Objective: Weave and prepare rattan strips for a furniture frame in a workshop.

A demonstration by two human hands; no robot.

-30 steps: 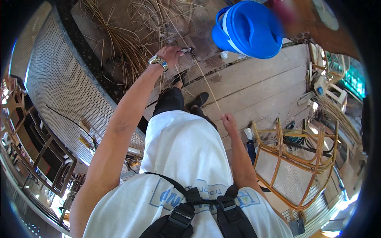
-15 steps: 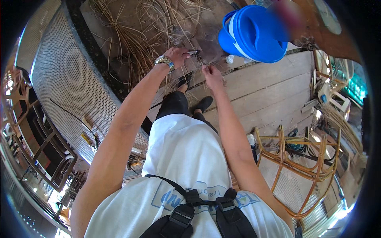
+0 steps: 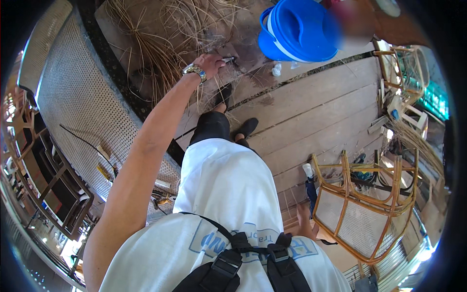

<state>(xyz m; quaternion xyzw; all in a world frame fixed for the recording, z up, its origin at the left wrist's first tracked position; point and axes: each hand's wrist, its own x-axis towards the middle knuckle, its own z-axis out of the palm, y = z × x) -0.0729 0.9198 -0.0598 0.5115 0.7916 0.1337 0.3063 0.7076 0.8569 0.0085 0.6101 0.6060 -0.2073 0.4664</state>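
Head view: left hand (image 3: 210,63) fingers pinch a small, possibly metal tool (image 3: 227,60); right hand (image 3: 304,219) fingers unclear.

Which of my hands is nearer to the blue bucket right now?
Left. The left hand is stretched forward over the cane strands, just left of the blue bucket. The right hand hangs low by the rattan chair frame, far from it.

One head-worn fisheye view looks steeply down past the torso onto the plank floor (image 3: 311,112)
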